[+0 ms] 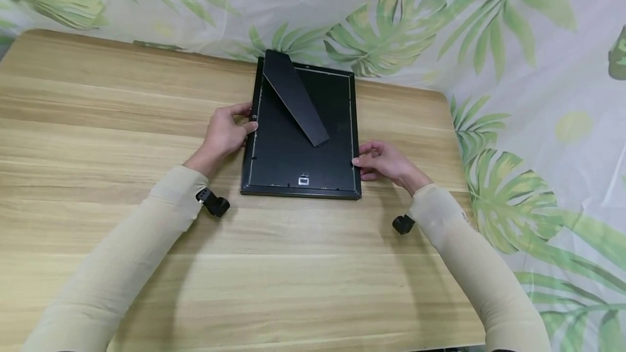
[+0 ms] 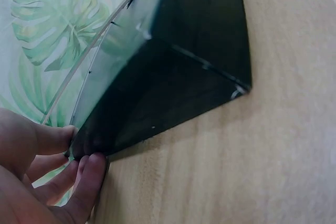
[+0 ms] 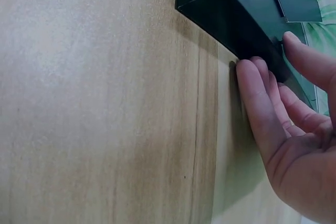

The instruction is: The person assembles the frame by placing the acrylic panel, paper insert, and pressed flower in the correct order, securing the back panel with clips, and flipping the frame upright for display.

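A black picture frame (image 1: 274, 162) lies with its back upward on the wooden table. Its easel leg (image 1: 295, 96) slants across the backing from the upper left, and a small metal hanger (image 1: 304, 180) sits near the lower edge. On the frame's left side, my left hand (image 1: 225, 132) grips the edge, thumb on the back and fingers against the outer side. My right hand (image 1: 388, 164) holds the lower part of the right edge between thumb and fingers. In the right wrist view, the fingertips (image 3: 247, 72) touch the side near the tabletop. The frame's front is hidden.
The wooden table (image 1: 122, 96) extends left and toward me. A leaf-patterned cloth (image 1: 513, 124) hangs behind the table and along its right side. Black wrist devices (image 1: 215, 202) are strapped over both beige sleeves (image 1: 132, 249).
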The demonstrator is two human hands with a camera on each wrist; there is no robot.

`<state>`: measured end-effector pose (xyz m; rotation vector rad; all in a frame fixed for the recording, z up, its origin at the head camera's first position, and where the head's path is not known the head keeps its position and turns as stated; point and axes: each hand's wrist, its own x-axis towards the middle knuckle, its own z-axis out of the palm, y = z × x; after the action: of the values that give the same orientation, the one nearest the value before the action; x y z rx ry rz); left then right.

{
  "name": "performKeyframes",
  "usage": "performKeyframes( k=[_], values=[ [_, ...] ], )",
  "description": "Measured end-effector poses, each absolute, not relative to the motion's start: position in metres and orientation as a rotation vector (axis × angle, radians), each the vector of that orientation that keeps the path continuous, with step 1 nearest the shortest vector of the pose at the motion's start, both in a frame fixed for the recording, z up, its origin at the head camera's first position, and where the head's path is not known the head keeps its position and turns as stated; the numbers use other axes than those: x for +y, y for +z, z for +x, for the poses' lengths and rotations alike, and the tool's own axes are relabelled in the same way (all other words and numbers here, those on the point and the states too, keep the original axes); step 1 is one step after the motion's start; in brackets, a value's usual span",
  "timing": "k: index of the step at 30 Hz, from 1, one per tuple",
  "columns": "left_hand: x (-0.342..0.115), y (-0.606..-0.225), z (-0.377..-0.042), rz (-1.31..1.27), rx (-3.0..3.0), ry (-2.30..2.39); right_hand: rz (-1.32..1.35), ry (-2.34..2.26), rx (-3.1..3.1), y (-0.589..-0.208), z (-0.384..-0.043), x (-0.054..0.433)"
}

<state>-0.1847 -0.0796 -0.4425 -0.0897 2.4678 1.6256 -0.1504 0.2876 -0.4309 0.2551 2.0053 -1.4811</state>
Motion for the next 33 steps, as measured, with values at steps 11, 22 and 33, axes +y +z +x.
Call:
performKeyframes(
  k=[11, 22, 33],
  values=[
    [-0.080, -0.434, -0.186, -0.089, 2.454, 1.622, 0.284, -1.368, 2.088, -0.422, -0.157, 0.281],
    [-0.078, -0.434, -0.187, -0.093, 2.486, 1.585, 0.212, -1.171, 2.235, -0.410, -0.159, 0.270],
    [-0.079, -0.441, -0.186, -0.101, 2.476, 1.595, 0.221, -1.175, 2.276, -0.416, -0.152, 0.268]
  ],
)
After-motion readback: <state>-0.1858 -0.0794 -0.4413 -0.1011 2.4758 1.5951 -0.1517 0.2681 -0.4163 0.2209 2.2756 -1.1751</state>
